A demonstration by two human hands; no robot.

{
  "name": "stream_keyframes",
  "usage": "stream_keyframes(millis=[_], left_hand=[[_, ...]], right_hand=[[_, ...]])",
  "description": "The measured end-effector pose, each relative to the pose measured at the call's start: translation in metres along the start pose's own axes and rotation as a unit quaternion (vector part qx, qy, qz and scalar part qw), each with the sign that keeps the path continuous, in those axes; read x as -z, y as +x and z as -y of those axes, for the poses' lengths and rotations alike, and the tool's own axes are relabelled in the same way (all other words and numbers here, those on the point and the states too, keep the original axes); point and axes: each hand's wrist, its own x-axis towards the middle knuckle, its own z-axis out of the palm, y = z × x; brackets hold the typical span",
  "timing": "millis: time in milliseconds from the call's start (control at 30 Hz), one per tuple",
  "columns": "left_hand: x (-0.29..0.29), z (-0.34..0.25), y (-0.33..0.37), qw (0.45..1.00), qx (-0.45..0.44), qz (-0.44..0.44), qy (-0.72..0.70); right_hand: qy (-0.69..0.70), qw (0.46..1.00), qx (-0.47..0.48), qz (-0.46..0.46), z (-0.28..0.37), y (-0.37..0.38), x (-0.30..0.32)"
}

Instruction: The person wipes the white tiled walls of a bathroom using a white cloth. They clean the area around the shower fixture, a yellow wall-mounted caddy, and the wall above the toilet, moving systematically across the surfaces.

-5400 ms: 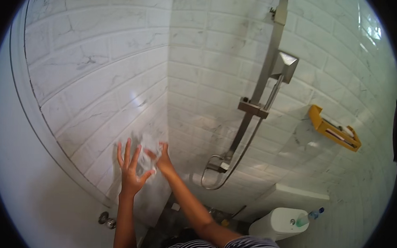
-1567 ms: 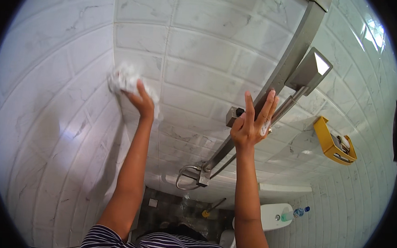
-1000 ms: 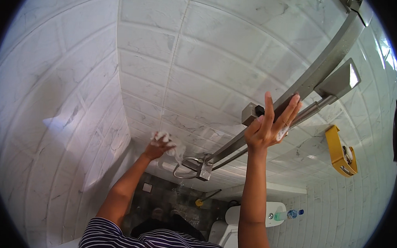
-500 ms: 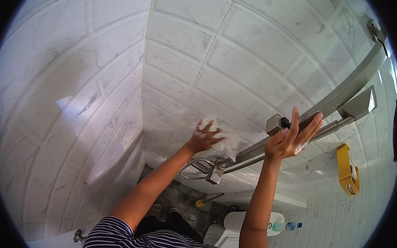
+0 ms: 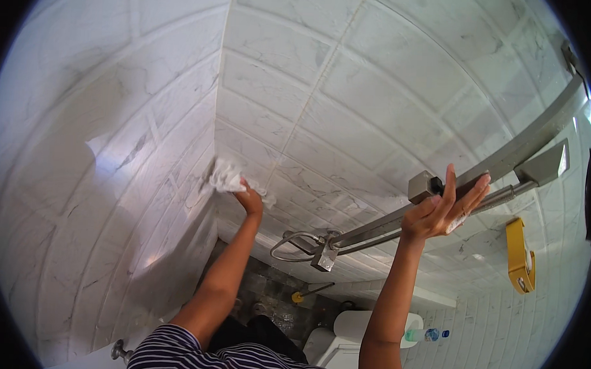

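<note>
My left hand (image 5: pixel 249 199) grips a crumpled white cloth (image 5: pixel 227 175) and presses it near the corner where the two marbled tile walls (image 5: pixel 279 104) meet. Part of the cloth hangs out beside the wrist. On the right, my right hand (image 5: pixel 433 213) rests against the grey shower column (image 5: pixel 373 228), its fingers spread along the bar and holding nothing. White suds cling to the side of that hand. Just above it a square metal bracket (image 5: pixel 424 187) sticks out. Lower down, the shower valve (image 5: pixel 325 255) has a looped metal hose (image 5: pixel 289 246).
A hand shower (image 5: pixel 546 164) and a yellow holder (image 5: pixel 520 255) are on the right. Below stands a white toilet (image 5: pixel 344 348), with small bottles (image 5: pixel 422 335) on its tank. A yellow-ended tool (image 5: pixel 297 297) lies on the dark floor (image 5: pixel 271 286). A door knob (image 5: pixel 120 350) shows at lower left.
My left hand has swept the white cloth leftward across the tiles, from beside the shower column to the wall corner. My right hand stays against the column, and the view has shifted slightly.
</note>
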Motion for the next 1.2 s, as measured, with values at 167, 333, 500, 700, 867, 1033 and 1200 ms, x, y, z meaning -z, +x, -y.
stream_keyframes(millis=[167,333,500,700,867,1033,1200], left_hand=[[0.007,0.062,-0.031,0.765,0.574,-0.261,-0.133],[0.001,0.053,-0.017,0.661,0.639,-0.332,-0.212],[-0.028,-0.084,0.007,0.906,0.372,-0.151,-0.131],[-0.061,-0.224,-0.012,0.979,0.063,0.062,-0.182],[-0.073,-0.232,-0.067,0.908,-0.332,0.256,-0.013],[-0.04,-0.194,-0.068,0.752,-0.512,0.408,0.074],[-0.029,-0.192,0.031,0.834,-0.484,0.264,0.029]], right_hand=[[0.019,1.0,0.008,0.003,0.0,-0.001,-0.001],[0.021,1.0,0.002,-0.004,0.006,0.003,0.0],[0.007,0.999,-0.032,-0.003,0.003,-0.008,0.003],[0.032,0.997,-0.067,-0.001,0.004,-0.003,0.01],[0.024,0.995,-0.097,0.003,0.013,-0.005,0.008],[0.014,0.994,-0.105,0.021,0.006,-0.01,0.014],[0.006,0.995,-0.103,0.015,0.002,-0.01,0.017]])
